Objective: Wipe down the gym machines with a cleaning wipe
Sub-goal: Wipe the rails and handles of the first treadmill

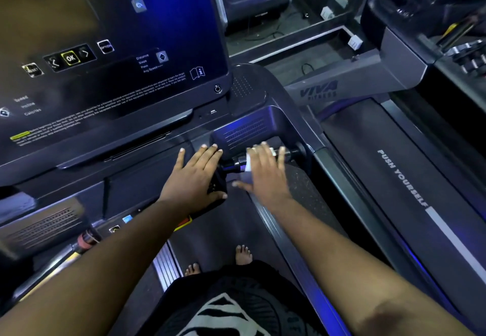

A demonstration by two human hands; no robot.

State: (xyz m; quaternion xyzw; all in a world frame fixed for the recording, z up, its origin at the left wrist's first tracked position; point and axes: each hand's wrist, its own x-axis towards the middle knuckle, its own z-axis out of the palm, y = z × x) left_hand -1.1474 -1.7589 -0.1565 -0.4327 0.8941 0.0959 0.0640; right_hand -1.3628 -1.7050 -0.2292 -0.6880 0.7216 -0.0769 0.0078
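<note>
On the treadmill's right side, just under the console (110, 46), the right hand (265, 175) is pressing a white cleaning wipe (248, 162) onto the short handlebar (236, 163) that sticks out by the vented housing (244, 130). The fingers are lying mostly straight over the wipe, not really curling around it, though the hand is blurry so don't quote me on that. The left hand (196, 175) is resting flat beside it on the console ledge (147, 191), fingers spread, holding nothing.

My take: flat pressing is only getting the top of that bar, so wrapping the wipe around it and twisting while sliding along would probably be covering the underside too. Bracing with the left hand looks like a good idea.

As for containers, I'm not seeing any wipe tub or bin in view, so nothing to report there.
</note>
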